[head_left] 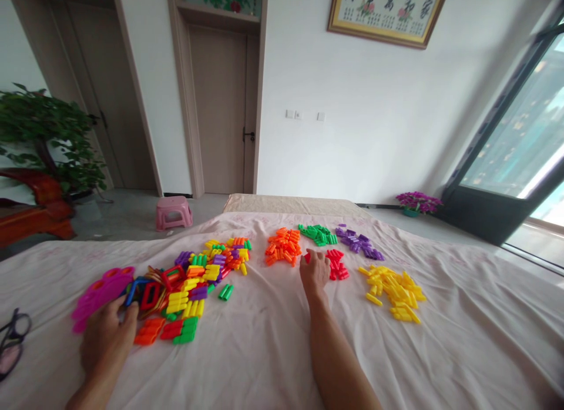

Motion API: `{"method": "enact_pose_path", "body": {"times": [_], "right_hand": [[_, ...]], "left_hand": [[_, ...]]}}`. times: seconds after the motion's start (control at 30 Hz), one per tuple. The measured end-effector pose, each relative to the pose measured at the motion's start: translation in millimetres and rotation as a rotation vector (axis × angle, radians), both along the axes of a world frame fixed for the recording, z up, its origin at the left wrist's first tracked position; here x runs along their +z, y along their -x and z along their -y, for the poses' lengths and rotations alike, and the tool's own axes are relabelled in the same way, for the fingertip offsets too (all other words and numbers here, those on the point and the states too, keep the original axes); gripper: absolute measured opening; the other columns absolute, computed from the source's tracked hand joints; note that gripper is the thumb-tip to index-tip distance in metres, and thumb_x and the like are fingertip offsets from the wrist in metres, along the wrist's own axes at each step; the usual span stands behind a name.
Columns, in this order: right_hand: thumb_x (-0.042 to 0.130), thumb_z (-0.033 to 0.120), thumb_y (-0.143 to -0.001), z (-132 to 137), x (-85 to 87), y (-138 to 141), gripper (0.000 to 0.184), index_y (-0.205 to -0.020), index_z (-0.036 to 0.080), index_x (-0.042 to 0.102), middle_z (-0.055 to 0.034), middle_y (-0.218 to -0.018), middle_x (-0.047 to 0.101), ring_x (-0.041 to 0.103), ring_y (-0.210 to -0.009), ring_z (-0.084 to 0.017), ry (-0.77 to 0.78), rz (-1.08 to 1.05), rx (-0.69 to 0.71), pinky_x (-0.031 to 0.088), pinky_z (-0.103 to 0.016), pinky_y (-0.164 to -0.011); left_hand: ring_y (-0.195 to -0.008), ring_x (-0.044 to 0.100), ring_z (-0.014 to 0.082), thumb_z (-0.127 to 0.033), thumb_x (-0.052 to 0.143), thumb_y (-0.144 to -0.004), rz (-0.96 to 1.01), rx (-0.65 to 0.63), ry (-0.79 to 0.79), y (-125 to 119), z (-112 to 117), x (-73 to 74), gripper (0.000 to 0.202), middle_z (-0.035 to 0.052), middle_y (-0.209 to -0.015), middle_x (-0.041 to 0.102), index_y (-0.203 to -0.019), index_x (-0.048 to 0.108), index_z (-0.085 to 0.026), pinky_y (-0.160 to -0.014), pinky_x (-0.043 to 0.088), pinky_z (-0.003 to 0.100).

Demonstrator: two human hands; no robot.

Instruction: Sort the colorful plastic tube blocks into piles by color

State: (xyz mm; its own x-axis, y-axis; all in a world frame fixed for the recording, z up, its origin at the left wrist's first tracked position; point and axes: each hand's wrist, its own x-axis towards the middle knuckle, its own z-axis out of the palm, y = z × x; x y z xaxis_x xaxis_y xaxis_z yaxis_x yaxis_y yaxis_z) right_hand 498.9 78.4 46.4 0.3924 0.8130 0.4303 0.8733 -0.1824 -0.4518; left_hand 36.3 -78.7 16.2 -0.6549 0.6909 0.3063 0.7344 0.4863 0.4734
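Observation:
My left hand (108, 333) is at the left heap, its thumb and forefinger closed on a blue plastic frame piece (131, 293). Beside it lie a magenta scalloped plastic piece (94, 295), a red plastic frame (151, 295) and mixed coloured tube-shaped pieces (194, 284), many joined in rows. Further right, my right hand (315, 272) reaches into small red plastic pieces (337, 265) with its fingers curled down. Whatever is between those fingertips is hidden. Close around it are piles of orange pieces (283, 246), green pieces (324, 235), purple pieces (359, 242) and yellow pieces (394, 291).
A pale cloth (264, 351) covers the wide surface under everything. Eyeglasses (15, 339) lie at its left edge. Beyond it stand a pink stool (174, 212), a leafy plant (48, 134), a wooden chair part (35, 207) and magenta flowers (418, 202).

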Motion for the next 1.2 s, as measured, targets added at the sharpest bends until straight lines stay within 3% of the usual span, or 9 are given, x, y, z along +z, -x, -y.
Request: {"method": "enact_pose_path", "body": {"times": [0.13,0.23,0.33,0.47,0.6,0.7,0.83,0.93,1.2], "right_hand": [[0.056,0.03,-0.09,1.0,5.6,-20.9,0.039,-0.125,0.02,0.069,-0.0136,-0.121,0.064,0.05,-0.111,-0.032,-0.154,-0.034,-0.145,0.036,-0.041,-0.094],[0.055,0.026,-0.09,1.7,5.9,-26.5,0.038,-0.124,0.018,0.069,-0.0137,-0.123,0.063,0.048,-0.112,-0.032,-0.259,-0.047,-0.138,0.035,-0.043,-0.097],[0.051,0.022,-0.091,1.6,4.9,-10.6,0.033,-0.117,0.02,0.072,-0.011,-0.12,0.066,0.049,-0.111,-0.03,-0.32,-0.04,0.045,0.036,-0.042,-0.099],[0.049,0.015,-0.091,3.6,-1.0,36.2,0.033,-0.115,0.021,0.072,-0.0081,-0.116,0.068,0.053,-0.107,-0.026,-0.288,-0.037,0.398,0.041,-0.038,-0.098],[0.049,0.013,-0.092,9.8,-9.2,86.2,0.04,-0.126,0.023,0.066,-0.0069,-0.126,0.066,0.055,-0.114,-0.023,-0.191,-0.036,0.687,0.044,-0.036,-0.101],[0.05,0.014,-0.093,10.8,-8.8,115.2,0.046,-0.137,0.024,0.059,-0.0063,-0.137,0.061,0.054,-0.121,-0.023,-0.121,-0.001,0.8,0.044,-0.036,-0.103],[0.05,0.015,-0.094,-1.0,-1.6,139.8,0.05,-0.143,0.024,0.053,-0.0063,-0.144,0.057,0.054,-0.125,-0.023,-0.026,0.024,0.808,0.043,-0.036,-0.106],[0.051,0.017,-0.095,-15.1,0.1,148.7,0.046,-0.14,0.025,0.057,-0.0059,-0.139,0.061,0.056,-0.122,-0.022,0.035,0.029,0.815,0.043,-0.033,-0.104],[0.06,0.021,-0.091,-19.9,-15.2,143.8,0.032,-0.122,0.025,0.068,-0.0063,-0.114,0.07,0.064,-0.106,-0.021,-0.004,-0.009,0.778,0.048,-0.029,-0.09]], "left_hand": [[-0.114,0.06,0.0341,-0.051,0.033,-0.092,-0.007,-0.01,-0.013,4.2,-1.9,-5.2,0.062,0.0199,-0.12,0.067,-0.128,0.062,-0.01,-0.092,0.049,0.042],[-0.114,0.06,0.034,-0.052,0.033,-0.093,-0.003,-0.003,-0.006,5.6,-2.6,-7.5,0.063,0.02,-0.121,0.067,-0.129,0.061,-0.009,-0.092,0.049,0.042],[-0.112,0.06,0.0342,-0.053,0.033,-0.092,-0.02,0.008,-0.005,5.9,-3.0,-8.7,0.063,0.0204,-0.12,0.067,-0.129,0.062,-0.01,-0.09,0.05,0.042],[-0.11,0.061,0.0339,-0.051,0.035,-0.092,-0.017,0.01,-0.02,5.9,-3.2,-9.0,0.061,0.0205,-0.118,0.068,-0.128,0.062,-0.01,-0.088,0.05,0.042],[-0.11,0.061,0.0332,-0.05,0.035,-0.092,-0.002,-0.013,-0.036,5.3,-2.6,-8.3,0.059,0.0194,-0.118,0.068,-0.126,0.063,-0.01,-0.09,0.05,0.041],[-0.11,0.061,0.0332,-0.052,0.034,-0.092,0.006,-0.001,-0.034,4.3,-1.9,-8.0,0.061,0.0186,-0.119,0.067,-0.127,0.063,-0.012,-0.088,0.05,0.042],[-0.109,0.061,0.0327,-0.054,0.032,-0.092,0.019,-0.007,-0.056,2.3,-0.9,-7.1,0.062,0.0181,-0.117,0.067,-0.127,0.063,-0.013,-0.091,0.049,0.042],[-0.109,0.061,0.033,-0.053,0.031,-0.092,0.023,-0.007,-0.05,-0.5,-0.3,-4.6,0.063,0.0186,-0.117,0.066,-0.127,0.063,-0.012,-0.092,0.049,0.043],[-0.114,0.06,0.0338,-0.053,0.031,-0.092,0.008,-0.004,-0.056,-2.3,-0.6,-3.2,0.062,0.0187,-0.118,0.066,-0.125,0.063,-0.012,-0.094,0.049,0.043]]}}
